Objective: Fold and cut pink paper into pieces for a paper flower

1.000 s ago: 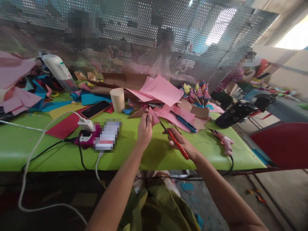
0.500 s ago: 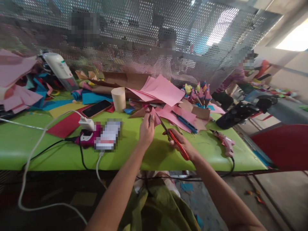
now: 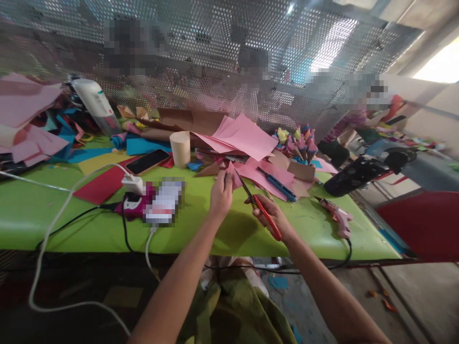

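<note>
My left hand [image 3: 221, 195] pinches a small pink paper piece [image 3: 234, 174] above the green table [image 3: 71, 220]. My right hand [image 3: 269, 217] grips red-handled scissors [image 3: 261, 209], whose blades point up and left and meet the edge of that paper piece. Both hands hover near the table's front edge, close together. Just behind them lies a heap of pink paper sheets [image 3: 244, 136] and a blue-handled cutter [image 3: 277, 183].
A power strip [image 3: 138, 203] with cables, a phone [image 3: 147, 162] and a beige cylinder [image 3: 180, 148] lie left of my hands. A pink glue gun [image 3: 337, 216] sits at the right. Paper cones [image 3: 299, 138] stand behind. Other people sit beyond a perforated metal screen.
My hands and the scissors have stayed nearly in place, the blades working at the pink piece. The view has shifted slightly, so everything sits a little lower and to the right.
</note>
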A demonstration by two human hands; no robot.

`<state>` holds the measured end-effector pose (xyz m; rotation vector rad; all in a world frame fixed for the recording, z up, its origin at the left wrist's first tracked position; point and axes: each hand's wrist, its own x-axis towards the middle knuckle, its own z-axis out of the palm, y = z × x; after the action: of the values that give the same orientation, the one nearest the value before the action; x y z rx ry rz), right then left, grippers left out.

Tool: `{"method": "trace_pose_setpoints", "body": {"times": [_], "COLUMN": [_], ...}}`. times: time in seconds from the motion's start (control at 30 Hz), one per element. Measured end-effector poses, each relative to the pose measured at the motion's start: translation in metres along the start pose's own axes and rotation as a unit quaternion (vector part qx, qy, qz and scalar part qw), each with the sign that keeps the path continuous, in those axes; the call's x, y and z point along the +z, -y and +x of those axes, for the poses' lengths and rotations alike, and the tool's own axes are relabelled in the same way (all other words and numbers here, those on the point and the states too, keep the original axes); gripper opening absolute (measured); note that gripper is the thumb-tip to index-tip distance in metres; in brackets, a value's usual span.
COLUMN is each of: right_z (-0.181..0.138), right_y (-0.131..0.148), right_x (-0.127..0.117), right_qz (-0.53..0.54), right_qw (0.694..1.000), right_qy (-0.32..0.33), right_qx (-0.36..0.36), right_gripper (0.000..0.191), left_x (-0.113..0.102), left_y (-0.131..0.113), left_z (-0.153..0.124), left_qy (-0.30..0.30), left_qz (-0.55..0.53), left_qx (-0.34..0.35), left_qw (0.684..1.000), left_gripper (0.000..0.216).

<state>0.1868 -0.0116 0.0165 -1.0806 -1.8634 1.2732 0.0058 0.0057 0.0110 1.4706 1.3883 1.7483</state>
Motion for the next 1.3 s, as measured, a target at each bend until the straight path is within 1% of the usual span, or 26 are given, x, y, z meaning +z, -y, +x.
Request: {"method": "trace_pose_setpoints", "body": {"times": [0.23,0.4,0.5,0.67,0.83,0.97,1.03,1.2,1.3], "right_z": [0.0,-0.003,-0.003,-0.001,0.002,0.003,0.002,0.001,0.003], "right_y": [0.001,0.01,0.014,0.008,0.001,-0.001,0.0,0.006,0.009], "right_x": [0.004,0.001,-0.001,0.003,0.008,0.008,0.008,0.005,0.005], "right_qz": [-0.014,-0.089,-0.104,-0.08,-0.022,-0.013,-0.025,-0.114,-0.12], "right_qw": [1.0,0.996,0.994,0.996,0.999,0.999,0.999,0.991,0.99], "right_qy": [-0.017,-0.005,0.002,-0.025,-0.033,-0.036,-0.038,-0.055,-0.056], "right_qx": [-0.007,-0.026,-0.032,-0.024,0.007,0.005,-0.002,-0.038,-0.047], "right_gripper": [0.046,0.043,0.043,0.045,0.05,0.052,0.051,0.046,0.046], "left_x": [0.0,0.001,0.003,0.004,0.004,0.004,0.004,0.005,0.005], "left_y": [0.0,0.003,0.004,0.003,0.002,0.002,0.002,0.001,-0.001], "left_z": [0.001,0.001,-0.001,-0.002,-0.002,-0.001,-0.001,-0.003,-0.003], "left_qy": [-0.004,0.005,0.021,0.027,0.03,0.038,0.039,0.058,0.069], "left_qz": [-0.01,-0.011,-0.008,-0.006,-0.023,-0.029,-0.032,-0.03,-0.03], "left_qx": [-0.009,-0.008,-0.006,-0.017,-0.031,-0.035,-0.034,-0.028,-0.018], "left_qw": [1.0,1.0,1.0,0.999,0.999,0.998,0.998,0.997,0.997], "left_gripper": [0.04,0.036,0.031,0.028,0.031,0.032,0.033,0.032,0.03]}}
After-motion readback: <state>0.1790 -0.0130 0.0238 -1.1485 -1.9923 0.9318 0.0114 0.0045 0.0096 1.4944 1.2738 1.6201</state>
